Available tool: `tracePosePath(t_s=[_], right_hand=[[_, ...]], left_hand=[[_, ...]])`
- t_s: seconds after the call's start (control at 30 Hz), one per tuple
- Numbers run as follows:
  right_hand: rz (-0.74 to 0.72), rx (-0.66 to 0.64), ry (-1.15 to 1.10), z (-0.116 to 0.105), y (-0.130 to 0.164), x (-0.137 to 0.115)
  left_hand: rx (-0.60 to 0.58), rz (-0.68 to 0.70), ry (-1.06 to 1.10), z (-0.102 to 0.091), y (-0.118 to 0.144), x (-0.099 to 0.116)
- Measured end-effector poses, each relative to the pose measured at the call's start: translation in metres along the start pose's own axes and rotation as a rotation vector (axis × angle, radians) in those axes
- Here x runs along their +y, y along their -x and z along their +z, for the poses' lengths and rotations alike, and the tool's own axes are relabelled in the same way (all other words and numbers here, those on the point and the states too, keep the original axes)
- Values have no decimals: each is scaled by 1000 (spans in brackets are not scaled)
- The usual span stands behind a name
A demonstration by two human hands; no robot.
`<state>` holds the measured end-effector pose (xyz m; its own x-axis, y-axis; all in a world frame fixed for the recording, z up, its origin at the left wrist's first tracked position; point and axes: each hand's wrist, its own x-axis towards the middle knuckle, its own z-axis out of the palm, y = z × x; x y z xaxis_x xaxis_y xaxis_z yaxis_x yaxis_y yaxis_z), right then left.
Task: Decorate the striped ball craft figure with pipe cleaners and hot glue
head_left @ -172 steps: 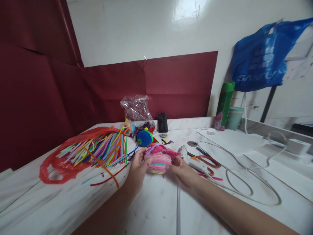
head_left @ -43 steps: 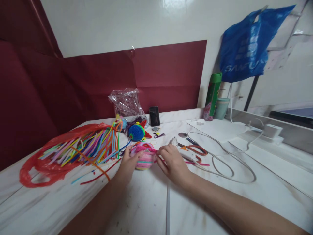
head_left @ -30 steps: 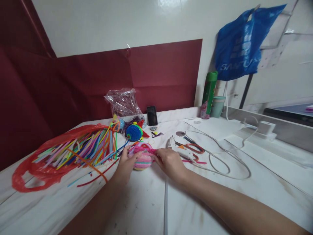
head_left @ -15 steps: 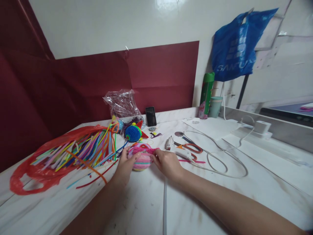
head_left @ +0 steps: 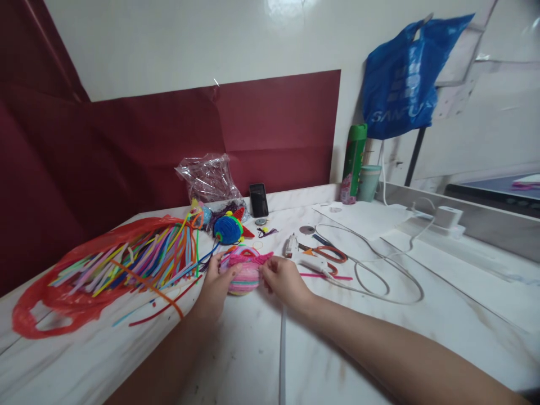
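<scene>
A striped pink ball of pipe cleaners [head_left: 245,274] rests on the white marble table [head_left: 346,349], held between both hands. My left hand [head_left: 216,282] cups its left side with the thumb on top. My right hand [head_left: 282,279] pinches a pink fuzzy pipe cleaner [head_left: 253,258] that runs across the top of the ball. A red plastic bag with several coloured pipe cleaners [head_left: 139,256] lies to the left. A blue ball figure [head_left: 228,229] sits just behind the pink ball.
A white glue gun [head_left: 304,259], red-handled scissors [head_left: 331,254] and a looping white cable [head_left: 379,275] lie to the right. A black phone [head_left: 258,199], a clear bag [head_left: 211,180], a green can [head_left: 353,163] and a cup [head_left: 368,183] stand along the wall. A blue bag [head_left: 405,79] hangs above.
The ball has come down onto the table since the earliest frame. My right hand has shifted slightly left along the pink pipe cleaner. The view has panned right.
</scene>
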<state>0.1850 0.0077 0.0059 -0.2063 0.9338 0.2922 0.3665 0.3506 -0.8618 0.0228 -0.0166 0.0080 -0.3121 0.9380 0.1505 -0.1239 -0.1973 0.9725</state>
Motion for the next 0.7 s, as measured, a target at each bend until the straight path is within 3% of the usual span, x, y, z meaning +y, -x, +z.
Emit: tracePosePath(t_s=[0.1, 0.3, 0.7], right_hand=[[126, -51, -333, 7, -3, 8], [291, -136, -590, 12, -5, 9], [283, -149, -746, 14, -6, 14]], left_hand=[[19, 5, -13, 0, -1, -1], [-1, -3, 15, -3, -3, -3], [-98, -50, 71, -3, -4, 5]])
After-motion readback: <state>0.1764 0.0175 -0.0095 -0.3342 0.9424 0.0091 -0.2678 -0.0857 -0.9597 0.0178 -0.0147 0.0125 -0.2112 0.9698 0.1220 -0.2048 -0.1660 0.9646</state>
